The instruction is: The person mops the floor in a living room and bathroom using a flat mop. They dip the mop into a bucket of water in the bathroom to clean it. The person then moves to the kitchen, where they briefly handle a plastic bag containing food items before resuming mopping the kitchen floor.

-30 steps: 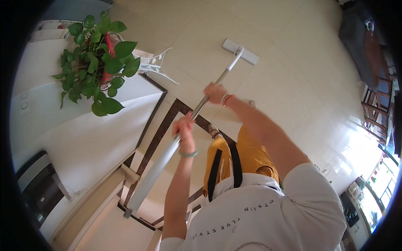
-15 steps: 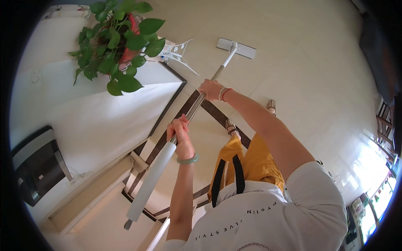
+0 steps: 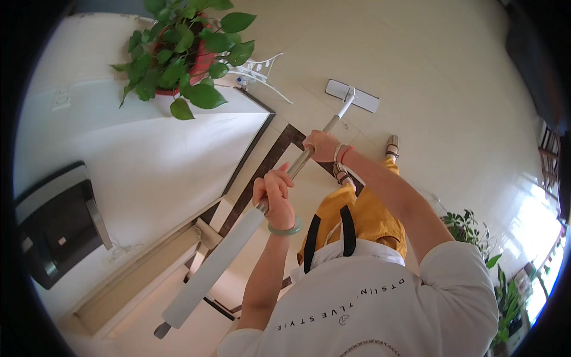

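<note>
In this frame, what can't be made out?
Head view only:
- Underside of the mop head: it lies flat on the floor.
- Palms of the left hand and right hand: wrapped round the mop handle.
- Plant pot: mostly behind leaves.

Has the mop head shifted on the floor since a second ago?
Yes. The mop head now lies closer to the white wire stand by the potted plant, and nearer the person's feet.

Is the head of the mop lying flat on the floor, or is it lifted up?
Flat, as far as the view shows. The mop head lies against the pale floor with no visible gap, and both hands grip the slanted mop handle.
</note>
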Demonstrator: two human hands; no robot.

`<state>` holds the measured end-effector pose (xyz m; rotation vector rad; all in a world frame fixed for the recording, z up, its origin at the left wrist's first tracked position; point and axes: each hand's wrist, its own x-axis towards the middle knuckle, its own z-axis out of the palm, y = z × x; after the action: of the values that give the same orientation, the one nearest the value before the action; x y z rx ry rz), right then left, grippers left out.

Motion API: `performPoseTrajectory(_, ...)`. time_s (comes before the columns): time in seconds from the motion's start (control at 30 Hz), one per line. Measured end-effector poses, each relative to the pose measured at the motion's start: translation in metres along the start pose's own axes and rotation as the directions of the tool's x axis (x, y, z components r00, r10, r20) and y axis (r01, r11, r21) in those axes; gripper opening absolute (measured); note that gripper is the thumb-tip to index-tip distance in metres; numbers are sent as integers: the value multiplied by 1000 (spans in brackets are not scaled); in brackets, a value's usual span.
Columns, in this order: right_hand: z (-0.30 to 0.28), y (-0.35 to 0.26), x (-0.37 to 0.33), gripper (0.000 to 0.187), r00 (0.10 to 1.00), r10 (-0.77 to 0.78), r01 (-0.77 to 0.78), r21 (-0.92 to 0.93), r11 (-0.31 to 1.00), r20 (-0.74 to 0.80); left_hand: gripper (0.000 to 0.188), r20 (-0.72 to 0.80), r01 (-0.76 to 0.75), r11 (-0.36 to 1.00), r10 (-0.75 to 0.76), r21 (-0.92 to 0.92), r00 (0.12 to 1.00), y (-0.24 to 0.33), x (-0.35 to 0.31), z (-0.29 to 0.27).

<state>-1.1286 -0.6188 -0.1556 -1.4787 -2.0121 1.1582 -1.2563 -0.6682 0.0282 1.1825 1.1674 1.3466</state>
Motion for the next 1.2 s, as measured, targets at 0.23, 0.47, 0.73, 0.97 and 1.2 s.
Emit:
performPoseTrajectory(0.23, -19, -12, -34, 9, 981, 177, -183, 78, 980, 74, 19, 188, -198, 974, 175, 113, 966, -28, -13, 12)
performPoseTrajectory(0.47, -42, 10, -11, 10, 977, 213, -207, 166, 964, -21, 39, 105, 110, 991, -102, -73, 989, -43, 27, 58)
performPoseTrajectory(0.73, -75, 41, -50, 8, 992, 129, -128, 89, 988, -9, 31, 200, 65, 997, -56, -42, 978, -50, -4, 95)
performPoseTrajectory(0.97, -23, 76, -53, 8, 992, -31, 49, 142, 989, -126, 33, 228, 3, 1000, -9, 27, 974, -55, -26, 60)
performPoseTrajectory(1.2, 79, 40, -25, 9, 979, 153, -153, 5, 988, -137, 34, 245, 42, 998, -50, 40, 968, -62, -32, -42)
